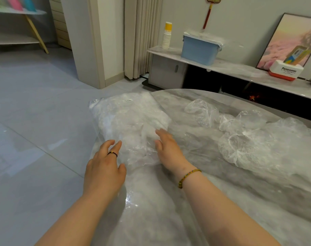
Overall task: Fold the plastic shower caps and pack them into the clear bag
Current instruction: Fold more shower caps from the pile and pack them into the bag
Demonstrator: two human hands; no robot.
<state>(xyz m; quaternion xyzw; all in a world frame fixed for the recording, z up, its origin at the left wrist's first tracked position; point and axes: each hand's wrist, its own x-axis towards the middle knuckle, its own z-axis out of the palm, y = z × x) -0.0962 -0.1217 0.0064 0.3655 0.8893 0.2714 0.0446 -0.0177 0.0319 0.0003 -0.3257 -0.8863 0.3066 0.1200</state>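
Observation:
A clear bag (128, 118) stuffed with white folded shower caps lies at the left edge of the marble table (186, 201), hanging partly over it. My left hand (105, 167) hovers at the bag's near left corner with relaxed, spread fingers. My right hand (167, 148) lies flat on the bag's near right part with straight fingers. Several loose crumpled shower caps (257, 142) are spread out on the table to the right.
The table's rounded edge runs along the left, with grey tiled floor (35, 121) beyond. Behind stands a low cabinet (222, 68) with a blue lidded box (199, 48), stacked paper cups (166, 37), a framed picture and a red-and-white box (286, 71).

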